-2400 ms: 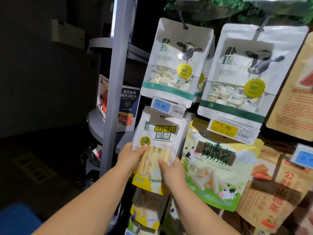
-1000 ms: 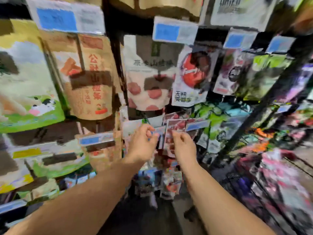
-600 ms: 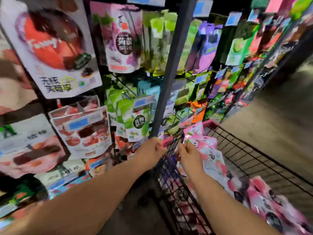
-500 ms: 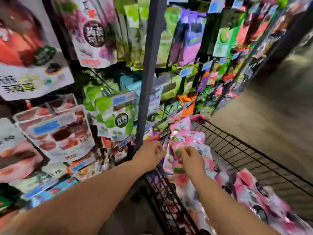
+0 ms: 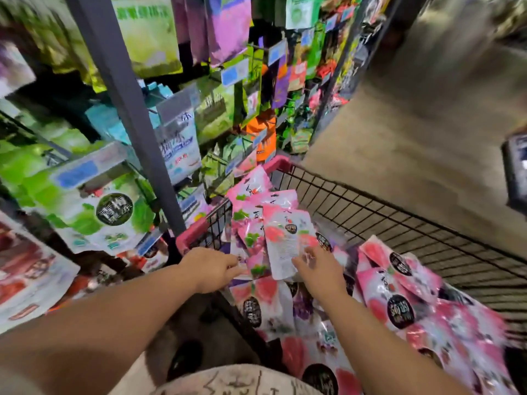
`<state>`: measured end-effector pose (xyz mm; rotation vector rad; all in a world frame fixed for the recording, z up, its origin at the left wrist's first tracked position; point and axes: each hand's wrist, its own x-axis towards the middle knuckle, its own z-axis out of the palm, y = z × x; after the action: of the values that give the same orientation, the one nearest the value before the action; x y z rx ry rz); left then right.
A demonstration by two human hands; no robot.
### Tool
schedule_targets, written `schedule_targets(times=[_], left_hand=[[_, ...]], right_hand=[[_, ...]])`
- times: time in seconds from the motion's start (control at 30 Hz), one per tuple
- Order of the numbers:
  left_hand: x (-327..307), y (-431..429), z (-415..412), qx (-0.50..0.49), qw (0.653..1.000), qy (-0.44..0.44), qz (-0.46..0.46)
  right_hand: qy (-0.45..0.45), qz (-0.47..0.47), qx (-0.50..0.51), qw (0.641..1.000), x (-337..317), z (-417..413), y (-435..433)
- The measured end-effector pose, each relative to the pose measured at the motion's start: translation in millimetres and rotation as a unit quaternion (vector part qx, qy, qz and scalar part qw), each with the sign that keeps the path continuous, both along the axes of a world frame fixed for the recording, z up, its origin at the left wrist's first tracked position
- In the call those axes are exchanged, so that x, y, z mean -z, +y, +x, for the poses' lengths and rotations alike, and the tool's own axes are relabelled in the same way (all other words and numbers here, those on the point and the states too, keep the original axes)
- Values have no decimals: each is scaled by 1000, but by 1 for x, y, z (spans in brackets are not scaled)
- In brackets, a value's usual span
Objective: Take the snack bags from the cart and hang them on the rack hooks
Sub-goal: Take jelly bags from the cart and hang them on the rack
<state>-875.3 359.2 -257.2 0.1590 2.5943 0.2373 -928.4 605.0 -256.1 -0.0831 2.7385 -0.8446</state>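
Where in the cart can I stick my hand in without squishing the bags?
In the cart, it is bare along the far wire wall, between the standing bags and the pile on the right. The floor beyond is bare too. The cart's near side and the rack are crowded.

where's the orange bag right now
Head view, upper centre: the orange bag hangs on the rack, just above the pink far corner of the cart.
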Motion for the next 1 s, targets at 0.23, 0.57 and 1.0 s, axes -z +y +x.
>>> schedule_targets(times=[0.23,0.57,1.0], left_hand=[[4,-3,-4,-19,1000,-2,10],[0,-2,-3,-19,999,-8,26],[-16,25,-13,-209,944,-75,244]], right_hand=[[-80,173,-14,982,16,-2,-49],[-91,78,35,992,23,-12,-39],[-201,-470,217,831,-38,-9,29]])
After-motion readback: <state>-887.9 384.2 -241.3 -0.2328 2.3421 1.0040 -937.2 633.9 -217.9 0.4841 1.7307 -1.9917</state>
